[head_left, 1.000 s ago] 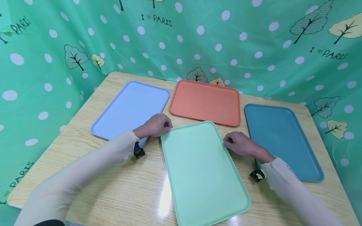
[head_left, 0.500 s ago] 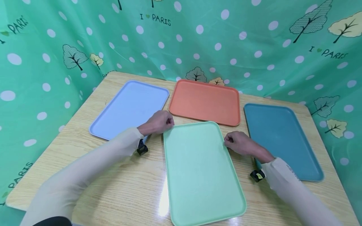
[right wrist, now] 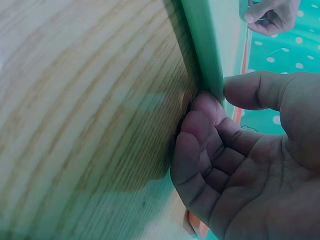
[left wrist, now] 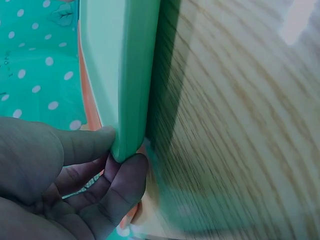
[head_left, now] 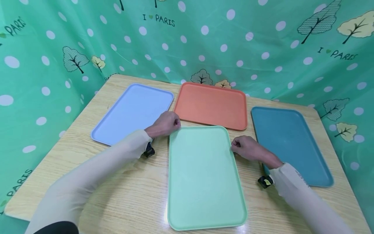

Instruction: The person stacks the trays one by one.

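Note:
A light green tray lies lengthwise in the middle of the table, nearest the person. My left hand pinches its far left corner; in the left wrist view the thumb is on the rim and curled fingers are under the corner. On the tray's right long side, my right hand pinches the rim. The right wrist view shows its thumb at the rim's upper edge and fingertips tucked against the underside.
Behind the green tray lies an orange-red tray. A lavender-blue tray is at the back left, partly behind the left hand, and a teal tray is on the right. A green patterned curtain hangs behind the wooden table.
The green tray has turned, its near end swinging left, so it now lies straighter. My left hand has moved slightly farther back with the corner; the right hand has hardly moved.

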A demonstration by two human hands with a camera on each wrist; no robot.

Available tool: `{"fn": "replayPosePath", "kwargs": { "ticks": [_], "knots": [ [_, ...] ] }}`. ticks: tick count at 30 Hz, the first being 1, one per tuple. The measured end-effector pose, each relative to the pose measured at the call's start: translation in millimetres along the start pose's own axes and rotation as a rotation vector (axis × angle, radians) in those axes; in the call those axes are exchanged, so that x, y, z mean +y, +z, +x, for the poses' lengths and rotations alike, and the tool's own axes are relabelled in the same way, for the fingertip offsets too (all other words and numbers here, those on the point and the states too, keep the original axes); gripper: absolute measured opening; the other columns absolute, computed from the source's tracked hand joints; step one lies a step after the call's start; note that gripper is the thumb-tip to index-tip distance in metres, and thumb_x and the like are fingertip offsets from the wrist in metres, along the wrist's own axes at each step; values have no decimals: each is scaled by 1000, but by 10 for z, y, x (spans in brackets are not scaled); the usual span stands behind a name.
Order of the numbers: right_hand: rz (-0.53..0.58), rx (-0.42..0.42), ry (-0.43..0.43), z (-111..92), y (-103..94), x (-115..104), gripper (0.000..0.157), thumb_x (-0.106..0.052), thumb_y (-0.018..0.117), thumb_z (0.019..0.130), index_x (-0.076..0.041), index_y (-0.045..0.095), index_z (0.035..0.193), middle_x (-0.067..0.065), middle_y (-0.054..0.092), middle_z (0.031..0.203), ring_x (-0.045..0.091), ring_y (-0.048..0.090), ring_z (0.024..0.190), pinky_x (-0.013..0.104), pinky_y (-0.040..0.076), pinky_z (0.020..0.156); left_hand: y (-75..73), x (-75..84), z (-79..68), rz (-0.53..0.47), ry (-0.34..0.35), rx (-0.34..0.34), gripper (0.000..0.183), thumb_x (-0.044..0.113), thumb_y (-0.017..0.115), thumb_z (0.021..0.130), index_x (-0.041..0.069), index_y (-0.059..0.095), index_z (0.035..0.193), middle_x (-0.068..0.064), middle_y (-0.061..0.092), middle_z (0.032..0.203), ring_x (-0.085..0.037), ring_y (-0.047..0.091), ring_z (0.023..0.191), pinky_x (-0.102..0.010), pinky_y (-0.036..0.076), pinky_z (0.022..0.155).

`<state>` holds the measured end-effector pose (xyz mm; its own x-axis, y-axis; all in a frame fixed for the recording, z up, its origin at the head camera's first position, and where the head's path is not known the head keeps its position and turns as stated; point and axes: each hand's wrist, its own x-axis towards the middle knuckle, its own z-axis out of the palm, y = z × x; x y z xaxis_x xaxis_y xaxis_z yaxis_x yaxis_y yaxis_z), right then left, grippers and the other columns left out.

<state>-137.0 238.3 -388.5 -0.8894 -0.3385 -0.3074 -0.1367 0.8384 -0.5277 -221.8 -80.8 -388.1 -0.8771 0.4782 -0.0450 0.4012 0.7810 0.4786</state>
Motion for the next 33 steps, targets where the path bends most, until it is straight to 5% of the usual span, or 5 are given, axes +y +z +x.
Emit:
{"fn": "replayPosePath", "kwargs": {
  "ticks": [12,33],
  "knots": [
    [16,-15,20,-4,-2,5,21,-17,53,92,-8,55,73,-1,43,58,13,37,50,26,33,51,40,16,89,44,22,83,21,4,56,82,8,65,63,-2,62,61,-11,47,52,-28,48,65],
    [24,-9,43,-20,-4,17,21,-16,55,91,-8,56,71,-1,47,60,14,39,52,26,34,52,76,56,206,59,-28,133,15,20,71,81,10,70,71,-3,69,72,-14,62,61,-31,54,67]
  ]
}}
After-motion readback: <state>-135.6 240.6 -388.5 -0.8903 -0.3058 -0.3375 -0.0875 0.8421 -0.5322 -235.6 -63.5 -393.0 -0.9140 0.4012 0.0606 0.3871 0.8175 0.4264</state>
